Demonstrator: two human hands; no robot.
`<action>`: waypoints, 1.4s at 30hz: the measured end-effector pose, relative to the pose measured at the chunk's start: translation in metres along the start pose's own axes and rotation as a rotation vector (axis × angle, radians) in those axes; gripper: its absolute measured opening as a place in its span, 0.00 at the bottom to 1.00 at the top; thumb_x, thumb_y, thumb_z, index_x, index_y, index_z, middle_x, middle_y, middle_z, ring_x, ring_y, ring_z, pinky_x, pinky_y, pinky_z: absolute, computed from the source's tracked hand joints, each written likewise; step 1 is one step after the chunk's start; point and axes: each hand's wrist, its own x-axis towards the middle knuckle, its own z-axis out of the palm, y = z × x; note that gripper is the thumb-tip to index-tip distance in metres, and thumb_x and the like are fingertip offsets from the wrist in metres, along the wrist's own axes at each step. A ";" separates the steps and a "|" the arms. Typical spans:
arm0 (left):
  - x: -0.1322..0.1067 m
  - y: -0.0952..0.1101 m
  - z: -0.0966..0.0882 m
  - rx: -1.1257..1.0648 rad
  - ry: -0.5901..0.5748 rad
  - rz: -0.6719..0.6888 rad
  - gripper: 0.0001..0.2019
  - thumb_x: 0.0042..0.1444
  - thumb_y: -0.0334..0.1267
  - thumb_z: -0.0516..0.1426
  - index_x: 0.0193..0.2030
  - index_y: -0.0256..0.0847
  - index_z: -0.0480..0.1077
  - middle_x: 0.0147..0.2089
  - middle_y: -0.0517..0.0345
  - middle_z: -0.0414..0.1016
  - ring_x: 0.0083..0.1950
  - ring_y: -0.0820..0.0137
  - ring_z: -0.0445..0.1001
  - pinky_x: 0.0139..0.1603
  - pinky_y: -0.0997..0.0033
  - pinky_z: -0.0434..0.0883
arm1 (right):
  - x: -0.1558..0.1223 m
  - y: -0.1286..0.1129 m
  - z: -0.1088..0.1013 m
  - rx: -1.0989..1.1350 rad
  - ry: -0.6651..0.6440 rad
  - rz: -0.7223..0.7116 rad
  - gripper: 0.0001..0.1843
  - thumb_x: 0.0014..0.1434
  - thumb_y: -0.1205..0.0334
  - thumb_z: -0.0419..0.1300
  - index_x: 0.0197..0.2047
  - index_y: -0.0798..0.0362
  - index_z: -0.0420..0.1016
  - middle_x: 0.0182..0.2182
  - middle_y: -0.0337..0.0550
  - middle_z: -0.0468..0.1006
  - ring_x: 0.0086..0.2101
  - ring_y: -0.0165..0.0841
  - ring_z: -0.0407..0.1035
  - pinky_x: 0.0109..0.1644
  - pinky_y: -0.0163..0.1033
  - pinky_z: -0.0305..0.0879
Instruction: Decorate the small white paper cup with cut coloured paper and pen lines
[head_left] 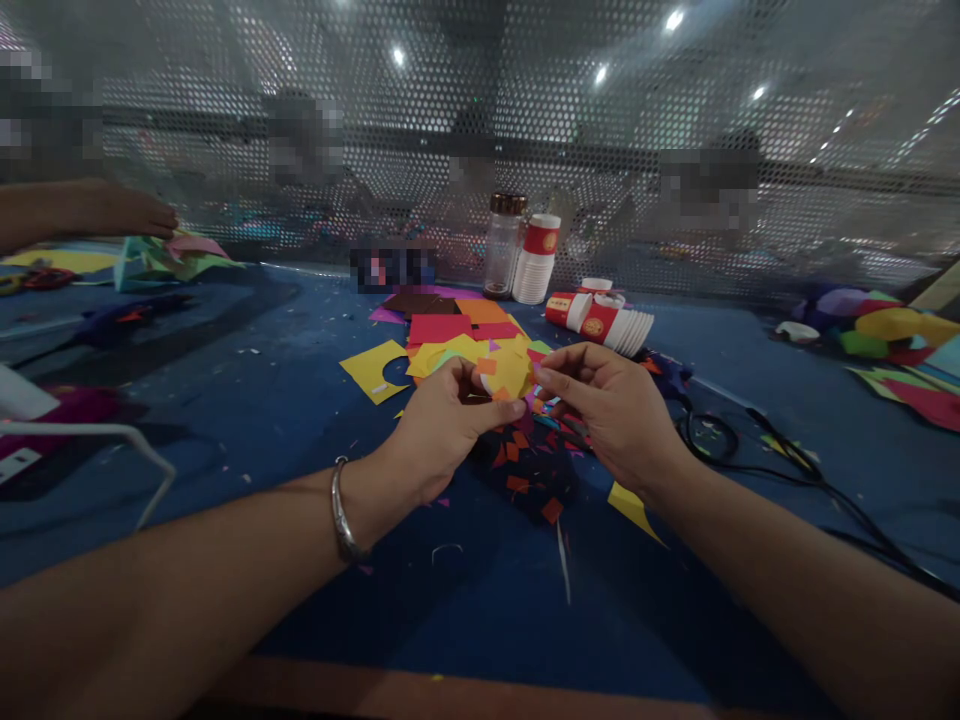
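My left hand, with a silver bracelet at the wrist, pinches a roundish yellow paper piece. Small orange and other coloured paper scraps lie on its face. Close to the piece's right edge, my right hand has its fingertips pressed together. Whatever they hold is too small to make out. Under and behind the hands is a pile of coloured sheets, among them a red sheet and a yellow sheet with a round hole. Orange paper scraps are scattered below my hands.
Paper cups lie beyond my right hand; a cup stack stands beside a clear bottle. A black cable runs along the right. Another person's hand is over folded paper at left, near a glue gun.
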 end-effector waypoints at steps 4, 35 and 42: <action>0.000 0.001 0.000 0.012 0.002 -0.005 0.27 0.35 0.34 0.75 0.41 0.39 0.69 0.45 0.53 0.78 0.47 0.63 0.77 0.57 0.57 0.70 | 0.000 0.002 0.001 0.000 0.002 -0.010 0.15 0.47 0.55 0.74 0.33 0.53 0.77 0.26 0.37 0.78 0.25 0.26 0.70 0.27 0.34 0.70; -0.001 0.002 0.001 -0.039 -0.012 -0.018 0.23 0.41 0.27 0.72 0.42 0.39 0.70 0.32 0.64 0.70 0.46 0.64 0.77 0.50 0.63 0.71 | -0.004 -0.001 -0.001 -0.033 -0.046 -0.015 0.19 0.50 0.51 0.72 0.40 0.52 0.73 0.31 0.39 0.77 0.30 0.29 0.72 0.28 0.34 0.69; -0.001 0.003 0.002 -0.041 -0.023 -0.028 0.24 0.39 0.28 0.73 0.43 0.38 0.69 0.44 0.55 0.78 0.44 0.67 0.77 0.50 0.63 0.70 | -0.004 -0.003 -0.001 -0.023 -0.040 -0.001 0.22 0.46 0.52 0.74 0.39 0.52 0.74 0.31 0.38 0.77 0.30 0.29 0.72 0.28 0.34 0.70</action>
